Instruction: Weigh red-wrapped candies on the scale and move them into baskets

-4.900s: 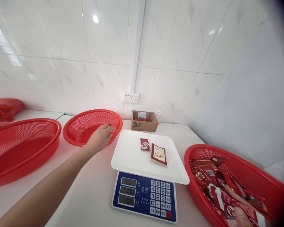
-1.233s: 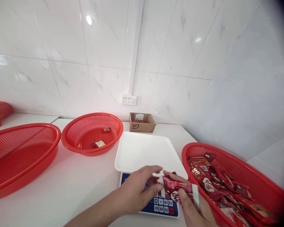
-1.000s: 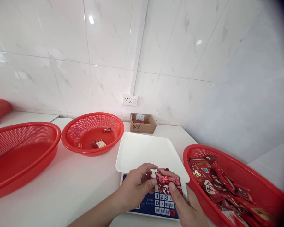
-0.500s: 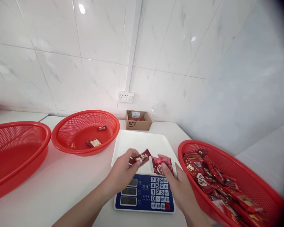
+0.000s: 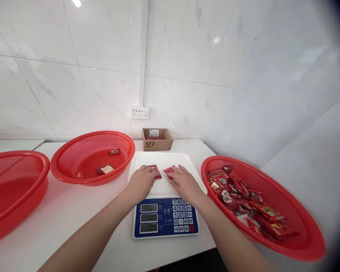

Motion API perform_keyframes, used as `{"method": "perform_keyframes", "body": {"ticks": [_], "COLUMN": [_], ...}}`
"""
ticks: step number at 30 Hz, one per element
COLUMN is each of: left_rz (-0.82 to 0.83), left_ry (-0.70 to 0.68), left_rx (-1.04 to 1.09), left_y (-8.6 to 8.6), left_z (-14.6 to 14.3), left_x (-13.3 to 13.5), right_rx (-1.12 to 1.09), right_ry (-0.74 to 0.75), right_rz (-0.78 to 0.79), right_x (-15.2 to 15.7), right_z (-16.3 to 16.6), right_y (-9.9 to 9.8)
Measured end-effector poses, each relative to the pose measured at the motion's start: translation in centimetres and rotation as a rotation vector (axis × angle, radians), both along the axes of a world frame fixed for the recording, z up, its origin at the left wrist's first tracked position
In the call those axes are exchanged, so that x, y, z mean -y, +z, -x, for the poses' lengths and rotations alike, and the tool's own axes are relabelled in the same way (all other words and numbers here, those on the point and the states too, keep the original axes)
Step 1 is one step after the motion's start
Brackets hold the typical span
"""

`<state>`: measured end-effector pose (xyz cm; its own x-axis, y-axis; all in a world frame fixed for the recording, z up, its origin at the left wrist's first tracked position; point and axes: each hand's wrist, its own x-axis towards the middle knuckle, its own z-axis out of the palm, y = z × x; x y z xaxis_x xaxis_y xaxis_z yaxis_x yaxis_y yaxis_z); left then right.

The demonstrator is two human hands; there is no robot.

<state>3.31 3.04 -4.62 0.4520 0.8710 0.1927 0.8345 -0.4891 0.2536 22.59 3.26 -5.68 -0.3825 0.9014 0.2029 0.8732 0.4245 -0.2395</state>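
My left hand [image 5: 142,182] rests on the white platter [image 5: 164,159] of a blue electronic scale [image 5: 164,220], its fingers curled on a small red snack packet [image 5: 154,171]. My right hand [image 5: 185,182] lies beside it on the platter, fingers stretched out, its thumb and forefinger touching a second red packet [image 5: 168,172]. The two packets lie a few centimetres apart near the middle of the platter. To the right stands a red mesh basket [image 5: 289,200] holding several red packets [image 5: 238,200].
A round red basket [image 5: 90,149] left of the scale holds three small packets [image 5: 104,169]. A larger red basket [image 5: 17,181] sits at the far left. A small cardboard box [image 5: 156,139] stands against the tiled wall under a wall socket [image 5: 140,112].
Both hands moved forward from above the keypad and lowered their packets onto the platter. The two packets seen on the platter earlier are gone from it. The camera has tilted down and right.
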Motion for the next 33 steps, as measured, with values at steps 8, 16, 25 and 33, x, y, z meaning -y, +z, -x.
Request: {"method": "perform_keyframes", "body": {"ticks": [8, 16, 25, 33], "left_rz": [0.053, 0.051, -0.016, 0.028], "left_ry": [-0.061, 0.001, 0.064, 0.015], "left_rx": [0.051, 0.008, 0.22, 0.421], "left_y": [0.2, 0.8, 0.7, 2.4], "left_z": [-1.0, -0.4, 0.5, -1.3], "left_x": [-2.1, -1.0, 0.3, 3.1], "right_rx": [0.027, 0.025, 0.093, 0.08], "right_ry": [-0.022, -0.099, -0.422, -0.525], "right_rz": [0.021, 0.096, 0.39, 0.529], "right_x": [-1.6, 0.1, 3.9, 4.6], "right_z": [2.3, -2.1, -15.4, -17.8], "right_y": [0.5, 1.9, 2.4, -1.8]}}
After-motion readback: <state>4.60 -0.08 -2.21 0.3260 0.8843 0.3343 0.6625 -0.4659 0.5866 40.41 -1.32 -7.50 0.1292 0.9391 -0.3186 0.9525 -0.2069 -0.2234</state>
